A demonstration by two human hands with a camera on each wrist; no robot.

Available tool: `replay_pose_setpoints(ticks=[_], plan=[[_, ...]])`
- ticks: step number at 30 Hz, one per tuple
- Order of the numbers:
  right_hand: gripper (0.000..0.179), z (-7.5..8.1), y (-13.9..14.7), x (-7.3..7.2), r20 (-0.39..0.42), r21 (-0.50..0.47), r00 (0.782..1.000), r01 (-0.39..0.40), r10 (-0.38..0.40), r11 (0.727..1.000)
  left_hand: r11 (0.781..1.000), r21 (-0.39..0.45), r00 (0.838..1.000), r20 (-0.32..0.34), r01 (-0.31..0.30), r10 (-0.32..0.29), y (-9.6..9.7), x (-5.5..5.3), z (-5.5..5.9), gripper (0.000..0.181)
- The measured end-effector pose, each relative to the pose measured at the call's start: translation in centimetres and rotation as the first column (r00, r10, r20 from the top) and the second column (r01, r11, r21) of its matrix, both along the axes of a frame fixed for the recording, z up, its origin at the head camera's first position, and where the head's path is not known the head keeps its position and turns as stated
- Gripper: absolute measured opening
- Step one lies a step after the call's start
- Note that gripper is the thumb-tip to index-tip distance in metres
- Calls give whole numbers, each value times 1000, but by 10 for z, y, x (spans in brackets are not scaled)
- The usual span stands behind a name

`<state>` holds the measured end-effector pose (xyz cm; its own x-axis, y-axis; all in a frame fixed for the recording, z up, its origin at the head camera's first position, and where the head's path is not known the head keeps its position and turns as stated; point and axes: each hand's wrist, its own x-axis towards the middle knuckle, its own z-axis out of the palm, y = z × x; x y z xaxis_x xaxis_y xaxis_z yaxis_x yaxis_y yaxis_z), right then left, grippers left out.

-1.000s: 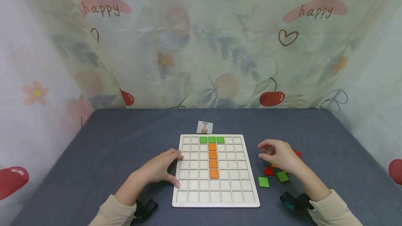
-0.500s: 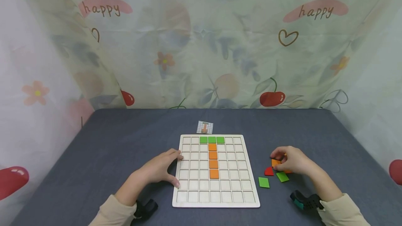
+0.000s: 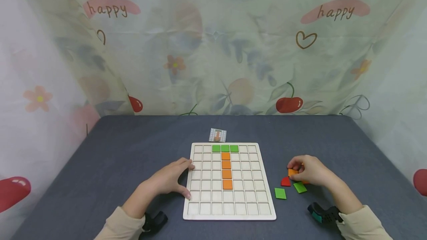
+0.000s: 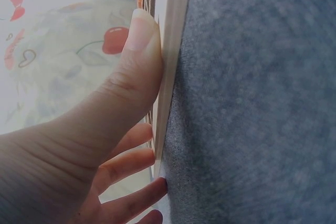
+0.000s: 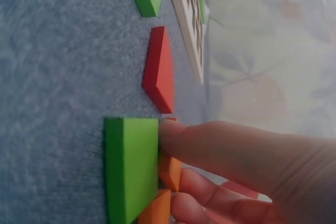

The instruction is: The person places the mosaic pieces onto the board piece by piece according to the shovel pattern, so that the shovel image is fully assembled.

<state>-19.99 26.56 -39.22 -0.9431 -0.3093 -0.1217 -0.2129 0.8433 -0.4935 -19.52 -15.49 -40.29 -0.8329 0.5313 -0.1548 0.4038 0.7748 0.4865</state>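
A white grid board (image 3: 200, 208) lies on the table, with a row of green tiles (image 3: 225, 148) at its top and a column of orange tiles (image 3: 227, 174) below. Thumb and fingertips of my left hand (image 3: 166, 179) rest on the board's left edge; the left wrist view shows the thumb (image 4: 140, 40) lying along the rim. My right hand (image 3: 313, 170) is down at the loose tiles, where thumb and fingers pinch an orange tile (image 3: 293, 172). In the right wrist view, a green tile (image 5: 136, 166) partly covers this orange tile (image 5: 170, 174).
A red tile (image 3: 285, 182) and a loose green tile (image 3: 280, 193) lie between the right hand and the board. Another green tile (image 3: 300, 187) is just below the hand, which partly hides more orange pieces. A small pattern card (image 3: 218, 135) lies beyond the board.
My right hand has moved right and down onto the loose tiles, its fingers closing about an orange one over the last half second. The left hand stays put at the board.
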Motion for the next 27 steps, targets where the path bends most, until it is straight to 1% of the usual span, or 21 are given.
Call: replay_pose_setpoints(ticks=[6, 8, 12, 18, 27], plan=[[21, 5, -8, 4, -44, -12, 999, 3, -3, 1000, 1000, 3, 1000, -8, 11, -11, 0, 0, 0, 83], [22, 8, -13, 6, -60, -26, 998, -7, 5, 1000, 1000, 4, 1000, -11, 14, -14, -1, 0, 0, 83], [24, 13, -22, 9, -65, -64, 998, -21, 17, 998, 1000, 5, 1000, -11, 16, -16, -1, 0, 0, 83], [24, 14, -35, 13, -68, -134, 997, -54, 45, 989, 1000, 3, 1000, -13, 14, -14, -1, 1, 1, 83], [28, 14, -55, 20, -95, -147, 991, -107, 94, 983, 1000, 1, 1000, -11, 7, -7, -1, 2, 3, 84]])
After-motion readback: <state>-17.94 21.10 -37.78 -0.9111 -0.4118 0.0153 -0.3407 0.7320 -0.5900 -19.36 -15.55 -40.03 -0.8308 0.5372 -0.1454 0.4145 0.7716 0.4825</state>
